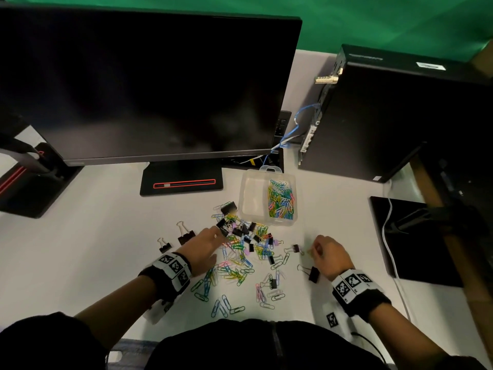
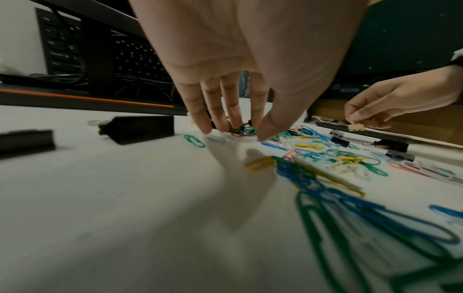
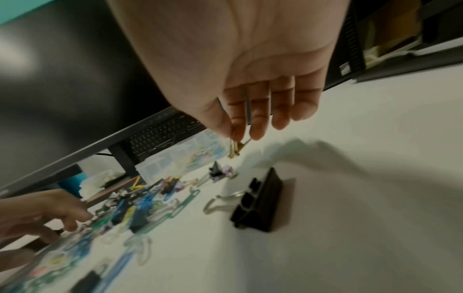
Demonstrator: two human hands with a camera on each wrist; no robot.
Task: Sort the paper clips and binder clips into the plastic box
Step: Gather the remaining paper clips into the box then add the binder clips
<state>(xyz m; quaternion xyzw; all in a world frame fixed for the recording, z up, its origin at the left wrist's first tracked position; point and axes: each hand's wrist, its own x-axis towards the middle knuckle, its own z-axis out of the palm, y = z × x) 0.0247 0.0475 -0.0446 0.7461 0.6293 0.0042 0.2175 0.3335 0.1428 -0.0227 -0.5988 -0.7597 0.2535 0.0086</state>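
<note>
A clear plastic box [image 1: 249, 193] stands behind the pile; its right compartment holds colourful paper clips [image 1: 280, 200] and its left one shows bare. Loose paper clips and black binder clips [image 1: 241, 252] lie scattered on the white desk. My left hand [image 1: 220, 233] reaches into the pile's left side, with fingers and thumb [image 2: 240, 132] pinching a small black binder clip [image 2: 236, 129]. To the right of the pile, my right hand [image 1: 313, 251] pinches a small yellow binder clip [image 3: 235, 148] just above the desk. A large black binder clip [image 3: 258, 202] lies near that hand.
Two black binder clips [image 1: 185, 236] lie left of my left hand. A monitor [image 1: 149, 84] and its stand base [image 1: 181, 182] sit behind the pile, a computer tower [image 1: 386, 116] at back right. A black pad [image 1: 416, 241] with a white cable lies right.
</note>
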